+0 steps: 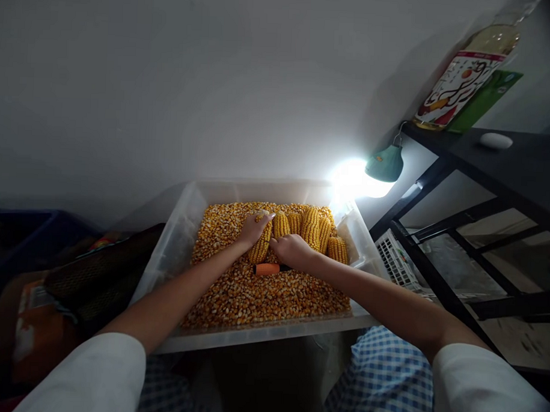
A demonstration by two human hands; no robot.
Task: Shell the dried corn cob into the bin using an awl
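Note:
My left hand (254,228) is wrapped round an ear of corn (259,249), which stands tilted over the loose kernels (236,295). Close on its right is my right hand (293,251), its fingers curled and pressed near the side of that ear. Whether the right fingers pinch anything is hidden. Just below the hands lies an orange handle (266,269), its other end covered by my right hand. Several more ears of corn (311,228) rest on the kernels to the right. A translucent plastic bin (165,250) holds everything.
A lit green lamp (385,164) hangs from a black shelf (475,159) at the right. On the shelf stand a bottle (464,80) and a white rounded object (496,141). A white basket (397,258) sits below. Dark mesh bag (96,284) and cardboard box (39,324) lie at left.

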